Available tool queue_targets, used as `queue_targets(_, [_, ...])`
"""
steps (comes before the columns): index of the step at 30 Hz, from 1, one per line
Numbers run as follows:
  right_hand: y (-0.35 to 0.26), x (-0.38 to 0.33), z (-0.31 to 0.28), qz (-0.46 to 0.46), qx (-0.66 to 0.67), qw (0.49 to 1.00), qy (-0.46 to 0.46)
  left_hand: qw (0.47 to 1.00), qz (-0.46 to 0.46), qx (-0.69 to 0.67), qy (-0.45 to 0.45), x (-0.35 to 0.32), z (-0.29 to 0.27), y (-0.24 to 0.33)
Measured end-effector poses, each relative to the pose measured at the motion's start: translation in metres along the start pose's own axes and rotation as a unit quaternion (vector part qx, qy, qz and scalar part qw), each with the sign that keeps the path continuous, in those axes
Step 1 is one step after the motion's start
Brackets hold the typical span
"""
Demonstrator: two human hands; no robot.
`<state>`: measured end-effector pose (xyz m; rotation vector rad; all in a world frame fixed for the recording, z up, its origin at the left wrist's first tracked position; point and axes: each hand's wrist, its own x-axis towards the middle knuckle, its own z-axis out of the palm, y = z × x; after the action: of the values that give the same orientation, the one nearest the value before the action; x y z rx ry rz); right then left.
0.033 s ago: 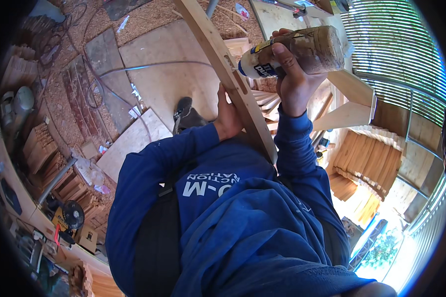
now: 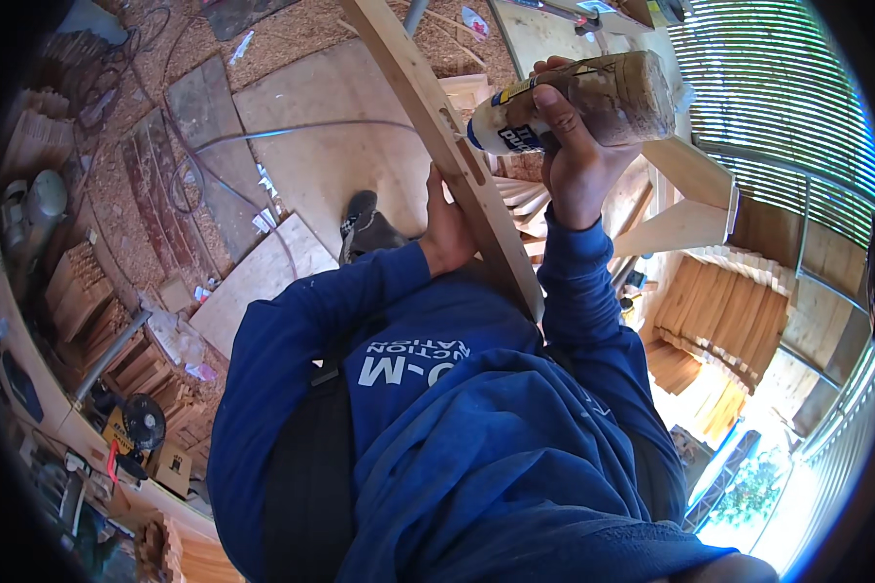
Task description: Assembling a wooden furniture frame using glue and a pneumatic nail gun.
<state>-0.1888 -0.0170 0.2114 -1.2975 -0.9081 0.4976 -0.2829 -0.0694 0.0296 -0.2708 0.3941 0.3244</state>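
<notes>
My right hand (image 2: 581,160) is wrapped around a glue bottle (image 2: 627,97), a smeared, partly see-through plastic bottle with a blue, white and yellow label. The bottle lies nearly level, its blue-edged end pointing left against or just beside a long wooden rail (image 2: 408,92). Slots are cut in the rail's face, and one slot (image 2: 472,167) sits right by the bottle's end; its tip is hidden. The rail slants from the top of the view down to my body. My left hand (image 2: 444,231) holds its left edge, thumb up along the side, other fingers mostly hidden behind it.
Sawdust, boards and a hose (image 2: 301,126) cover the floor, with my shoe (image 2: 365,219) on a sheet of plywood (image 2: 331,87). Stacked wooden pieces (image 2: 719,311) stand at right, near angled wooden parts (image 2: 685,228). A black, yellow-based machine (image 2: 141,423) sits at lower left.
</notes>
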Motion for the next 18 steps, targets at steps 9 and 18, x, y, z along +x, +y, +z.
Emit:
queue_targets(9, [-0.0003, -0.0044, -0.0062, -0.001, -0.002, 1.0, 0.0, 0.999, 0.016, 0.021, 0.02, -0.0051, 0.0064, -0.0002])
queue_targets(18, [-0.0017, -0.0067, -0.0094, 0.017, 0.008, 1.0, 0.014, 1.0, 0.008, 0.018, -0.007, -0.0021, 0.0029, 0.0])
